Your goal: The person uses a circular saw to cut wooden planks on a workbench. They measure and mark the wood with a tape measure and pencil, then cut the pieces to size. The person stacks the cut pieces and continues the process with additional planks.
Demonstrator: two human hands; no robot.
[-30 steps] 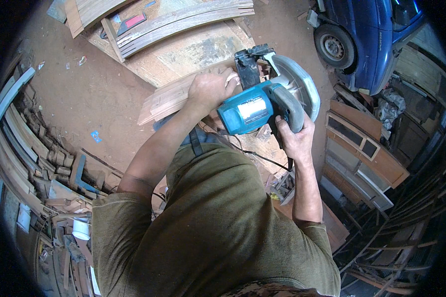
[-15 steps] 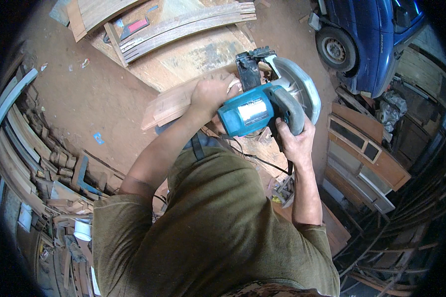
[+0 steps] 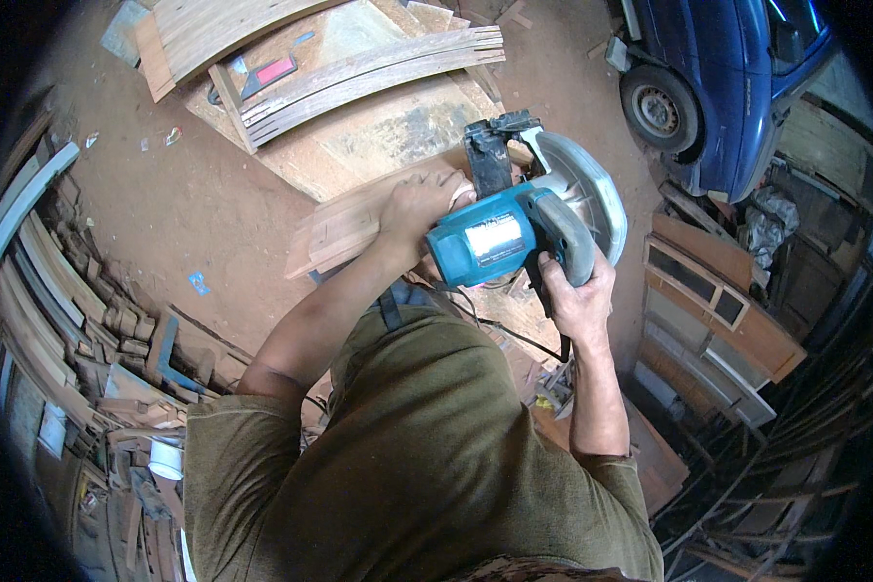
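Observation:
My right hand [image 3: 582,296] is wrapped around the grey handle of a teal miter saw [image 3: 485,238]. The saw's round, pale guard [image 3: 592,189] stands to the right of its motor, and a power cord hangs below. My left hand [image 3: 422,204] is closed over light brown wooden boards [image 3: 344,223], close to the saw's black upright part [image 3: 490,155]. The boards lie flat and stick out to the left of the saw. The motor housing hides their right ends and the point where blade and wood would meet.
Ahead is a worktable [image 3: 359,131] bearing long slotted wooden strips [image 3: 378,73] and a red-and-black tool [image 3: 270,73]. A blue vehicle [image 3: 698,87] stands at the far right. Scrap wood [image 3: 116,320] is piled along the left; wooden panels [image 3: 718,291] lean at the right.
The view has shifted, so the table and saw appear slightly lower. Both hands keep their grips, and the saw shows no clear movement relative to the boards.

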